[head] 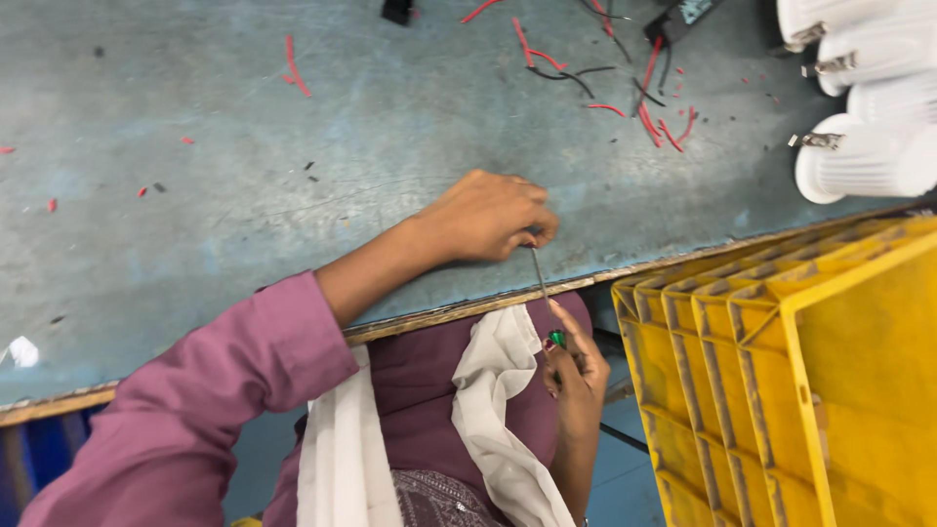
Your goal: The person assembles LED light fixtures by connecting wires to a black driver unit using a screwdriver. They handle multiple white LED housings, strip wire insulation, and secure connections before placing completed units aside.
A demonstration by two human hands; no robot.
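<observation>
Left hand (pixel 488 217) pinches the screwdriver (pixel 540 278) tip on the bench (pixel 244 195); right hand (pixel 576 376) grips its handle; best keep the shaft steady

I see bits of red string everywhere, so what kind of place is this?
Probably a small workshop where lamps get put together. Red and black wire scraps litter the worn blue-grey workbench, white bulb housings lie stacked at its corner, and a yellow plastic crate stands beside it.

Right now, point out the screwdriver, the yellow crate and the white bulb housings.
screwdriver (pixel 539 275), head view, on the metal shaft.
yellow crate (pixel 781 303), head view, on the top rim.
white bulb housings (pixel 869 161), head view, on the nearest housing's side.
</observation>
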